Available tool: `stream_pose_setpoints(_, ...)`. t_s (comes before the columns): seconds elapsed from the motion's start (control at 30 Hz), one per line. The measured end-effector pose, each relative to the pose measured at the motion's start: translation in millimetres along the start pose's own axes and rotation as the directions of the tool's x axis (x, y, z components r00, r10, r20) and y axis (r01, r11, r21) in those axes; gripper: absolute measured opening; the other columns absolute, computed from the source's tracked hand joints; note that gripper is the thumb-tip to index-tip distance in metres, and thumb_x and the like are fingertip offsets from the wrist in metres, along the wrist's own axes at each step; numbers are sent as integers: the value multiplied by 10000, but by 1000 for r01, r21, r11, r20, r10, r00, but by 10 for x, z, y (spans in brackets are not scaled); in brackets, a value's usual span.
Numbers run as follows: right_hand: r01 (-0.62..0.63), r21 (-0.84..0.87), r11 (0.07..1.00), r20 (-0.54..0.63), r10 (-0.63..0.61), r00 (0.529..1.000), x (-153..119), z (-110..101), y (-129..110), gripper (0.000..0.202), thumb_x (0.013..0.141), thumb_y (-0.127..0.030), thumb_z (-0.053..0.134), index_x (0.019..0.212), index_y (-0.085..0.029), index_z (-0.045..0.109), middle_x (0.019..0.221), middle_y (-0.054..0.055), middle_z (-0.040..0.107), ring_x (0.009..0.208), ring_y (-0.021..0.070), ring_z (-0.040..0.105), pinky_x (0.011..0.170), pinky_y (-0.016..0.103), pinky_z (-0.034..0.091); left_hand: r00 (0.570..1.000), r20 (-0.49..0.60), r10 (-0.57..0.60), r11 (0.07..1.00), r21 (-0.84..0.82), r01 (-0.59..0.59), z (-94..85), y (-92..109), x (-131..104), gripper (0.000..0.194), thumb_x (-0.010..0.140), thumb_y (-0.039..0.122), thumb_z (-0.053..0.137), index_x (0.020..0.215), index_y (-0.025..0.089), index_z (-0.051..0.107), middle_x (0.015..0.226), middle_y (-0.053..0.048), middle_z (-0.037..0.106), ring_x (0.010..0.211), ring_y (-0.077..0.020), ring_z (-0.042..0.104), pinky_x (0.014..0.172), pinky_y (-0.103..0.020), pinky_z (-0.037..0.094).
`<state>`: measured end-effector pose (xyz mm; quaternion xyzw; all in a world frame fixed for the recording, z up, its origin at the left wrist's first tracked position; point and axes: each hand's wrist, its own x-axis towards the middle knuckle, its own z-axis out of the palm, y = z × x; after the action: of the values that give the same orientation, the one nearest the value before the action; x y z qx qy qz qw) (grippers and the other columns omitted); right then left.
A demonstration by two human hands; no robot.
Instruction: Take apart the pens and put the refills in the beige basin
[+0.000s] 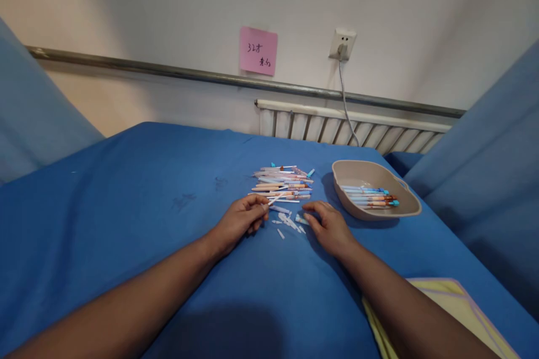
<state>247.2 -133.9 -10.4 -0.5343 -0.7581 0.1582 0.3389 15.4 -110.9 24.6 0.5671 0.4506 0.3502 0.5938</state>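
My left hand (242,217) pinches a thin white stick (275,199), which looks like a pen refill, between thumb and forefinger. It points up and right toward a pile of pen parts (282,182): pale, peach and bluish barrels and thin white sticks lying side by side. My right hand (330,227) is closed around the end of a short pale pen part (301,220) with a greenish tint. Between the hands lie several small white tips (287,220), and a lilac barrel (279,209) rests just behind them.
To the right, a beige plastic basin (408,207) holds several pens with blue, brown and teal ends. A yellow cloth (446,303) lies under my right forearm. Behind the blue-covered surface (168,168) are a radiator (324,120), a metal rail (189,72) and a plugged-in cable (344,95).
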Motion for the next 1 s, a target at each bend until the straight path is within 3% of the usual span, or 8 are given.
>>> stream_pose_setpoints(0.17,36,-204,978,56,-25,998,239,28,61,320,855,-126,464,1150,-205,558,1147,90,615,1089,226,499,912,386,371,1000,1,-9,999,-54,9,-24,-20,30,279,761,355,608,930,154,515,645,46,549,408,-33,397,380,-153,274)
stream_pose_setpoints(0.43,11,-376,927,113,34,993,316,-13,77,129,860,-209,506,918,-198,621,919,100,631,897,249,525,798,387,396,1000,-8,-3,1000,25,3,16,-7,3,300,756,376,610,932,146,530,651,37,554,422,-39,413,392,-157,290)
stream_pose_setpoints(0.53,7,-306,952,45,7,999,268,-61,66,138,876,-182,455,931,-174,581,934,116,599,893,244,530,792,385,414,1000,-13,25,996,86,-24,20,-28,9,292,752,373,608,922,144,550,659,26,567,433,-45,424,401,-162,306)
stream_pose_setpoints(0.63,39,-117,992,-33,-43,999,211,-138,43,140,882,-187,429,972,-174,534,960,99,563,882,212,545,779,353,443,998,-14,62,988,140,-59,15,-56,20,284,739,366,610,908,141,570,660,19,573,449,-51,429,424,-170,338)
stream_pose_setpoints(0.8,142,42,989,32,-144,989,138,-230,-13,117,864,-183,446,939,-195,535,900,60,567,847,190,549,753,327,454,995,-7,101,968,232,-96,14,-54,7,272,746,375,596,895,148,599,658,23,569,483,-67,441,463,-184,360)
stream_pose_setpoints(1.0,149,81,986,42,-152,987,136,-218,-34,133,871,-190,434,950,-188,541,897,60,582,839,184,552,747,318,448,989,46,137,915,377,-145,-9,-27,-16,247,781,370,554,889,163,634,644,29,562,530,-88,448,504,-189,366)
